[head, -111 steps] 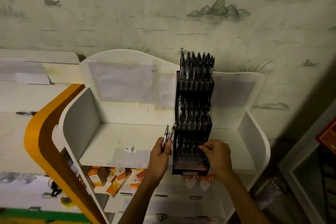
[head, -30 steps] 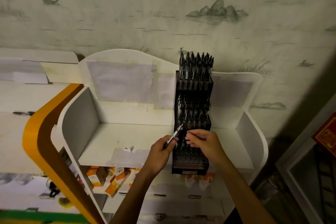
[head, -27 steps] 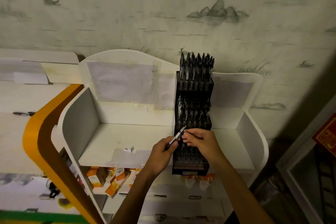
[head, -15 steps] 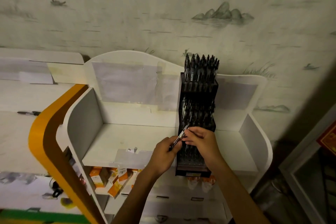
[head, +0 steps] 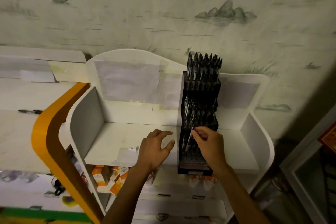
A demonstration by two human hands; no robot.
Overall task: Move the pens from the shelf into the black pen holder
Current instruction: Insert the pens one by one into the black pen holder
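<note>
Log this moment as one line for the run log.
right hand: pinches pen at black pen holder lowest tier | left hand: open, empty

A white shelf [head: 127, 138] with curved side walls carries the black holder [head: 199, 114], which stands upright on its right half, its base at the front edge. The holder's three stepped tiers are packed with pens [head: 203, 63] (dark, hard to count). Taped paper [head: 127, 152] lies at the front edge.
</note>
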